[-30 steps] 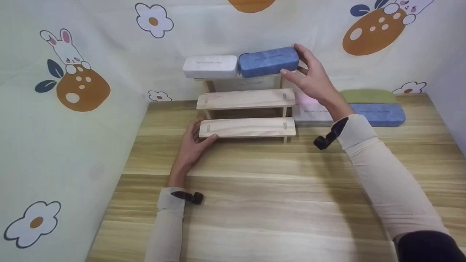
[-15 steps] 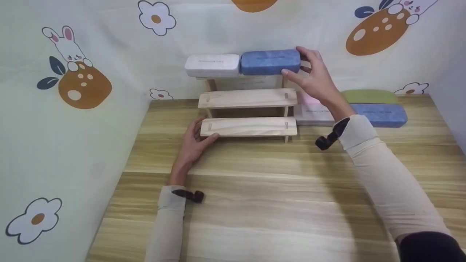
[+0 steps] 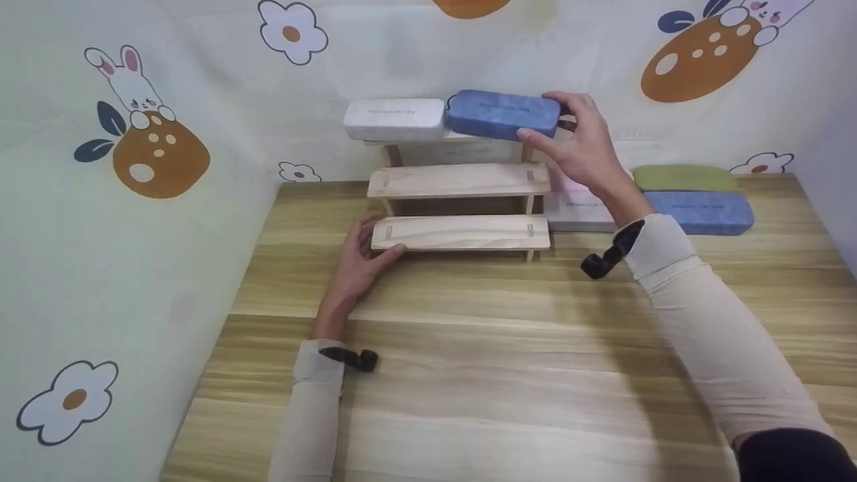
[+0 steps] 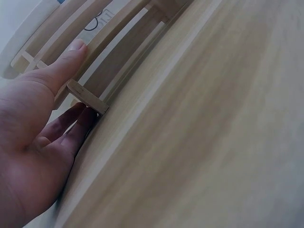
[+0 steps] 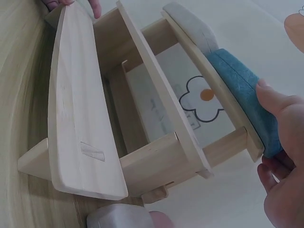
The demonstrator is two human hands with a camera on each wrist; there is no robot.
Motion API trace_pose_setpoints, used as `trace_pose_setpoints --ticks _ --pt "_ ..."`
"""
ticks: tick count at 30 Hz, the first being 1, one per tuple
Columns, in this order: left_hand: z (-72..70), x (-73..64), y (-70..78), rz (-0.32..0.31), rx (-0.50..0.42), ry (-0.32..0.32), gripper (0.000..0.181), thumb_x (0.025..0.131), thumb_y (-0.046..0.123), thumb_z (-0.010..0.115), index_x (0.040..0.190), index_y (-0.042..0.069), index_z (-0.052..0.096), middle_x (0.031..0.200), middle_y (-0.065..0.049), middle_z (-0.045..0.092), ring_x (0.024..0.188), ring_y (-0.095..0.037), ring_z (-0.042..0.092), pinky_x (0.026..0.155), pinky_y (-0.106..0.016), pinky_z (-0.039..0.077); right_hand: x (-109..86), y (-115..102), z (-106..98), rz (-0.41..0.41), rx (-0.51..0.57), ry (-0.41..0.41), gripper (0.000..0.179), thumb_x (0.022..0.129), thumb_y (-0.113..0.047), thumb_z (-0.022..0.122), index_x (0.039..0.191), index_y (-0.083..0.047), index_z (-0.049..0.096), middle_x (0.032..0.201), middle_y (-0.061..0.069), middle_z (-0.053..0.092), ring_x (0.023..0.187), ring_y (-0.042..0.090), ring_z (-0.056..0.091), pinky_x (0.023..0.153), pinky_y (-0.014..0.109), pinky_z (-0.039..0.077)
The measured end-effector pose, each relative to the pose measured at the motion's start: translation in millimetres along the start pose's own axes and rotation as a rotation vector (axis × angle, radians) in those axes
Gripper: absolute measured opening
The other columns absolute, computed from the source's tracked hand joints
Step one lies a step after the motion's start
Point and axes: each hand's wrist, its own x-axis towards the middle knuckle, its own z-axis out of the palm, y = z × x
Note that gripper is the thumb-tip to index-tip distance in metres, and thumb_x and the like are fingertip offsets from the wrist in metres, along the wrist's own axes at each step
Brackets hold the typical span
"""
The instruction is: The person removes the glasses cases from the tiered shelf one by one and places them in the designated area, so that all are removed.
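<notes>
A three-tier wooden stand point(image 3: 460, 232) stands against the back wall. My left hand point(image 3: 358, 264) grips the left end of its lowest tier, thumb along the front edge and fingers at the side; in the left wrist view the fingertips reach by the stand's leg point(image 4: 88, 97). On the top tier lies a white glasses case point(image 3: 395, 119). Beside it, my right hand point(image 3: 581, 144) holds the right end of a blue glasses case point(image 3: 503, 114) between thumb and fingers. This blue case sits on the top tier, turned slightly askew to the white one.
Right of the stand, more cases lie on the wooden table point(image 3: 442, 375): a grey-white one point(image 3: 579, 213), a blue one point(image 3: 716, 213) and a green one point(image 3: 684, 178). A pink one is partly hidden behind my right hand. A patterned cloth wall point(image 3: 221, 80) rises behind.
The blue case in my right hand has turned: its right end, higher before, then level, is now lower and nearer me. My left hand has stayed on the stand.
</notes>
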Motion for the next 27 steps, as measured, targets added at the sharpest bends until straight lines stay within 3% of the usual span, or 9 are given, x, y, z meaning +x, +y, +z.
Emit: trace_pose_setpoints --ticks 7,15,27 --pt "1.3 1.1 -1.0 -0.016 0.001 0.002 0.081 0.089 0.030 0.093 0.155 0.019 0.047 0.155 -0.009 0.060 0.146 -0.024 0.056 0.130 -0.043 0.040 -11.4 6.3 -12.1 -0.009 0.088 0.018 0.072 0.089 -0.031 0.093 0.150 -0.013 0.060 0.147 0.007 0.061 0.135 0.020 0.060 0.124 0.036 0.047" --pt "1.1 1.8 1.5 0.001 -0.045 0.001 0.086 0.089 0.023 0.092 0.159 0.006 0.044 0.155 -0.012 0.060 0.145 -0.025 0.057 0.127 -0.044 0.043 -30.3 14.9 -30.5 -0.044 0.211 0.063 0.065 0.088 -0.016 0.092 0.146 -0.006 0.065 0.141 0.007 0.066 0.127 0.020 0.062 0.113 0.021 0.051" --pt "0.5 2.5 -2.0 -0.008 -0.044 0.012 0.087 0.089 0.018 0.092 0.160 0.007 0.043 0.159 -0.015 0.058 0.147 -0.029 0.056 0.127 -0.046 0.043 -71.0 26.4 -46.8 -0.067 0.435 0.125 0.061 0.085 0.002 0.089 0.142 0.002 0.066 0.139 0.013 0.063 0.125 0.027 0.058 0.101 0.019 0.056"
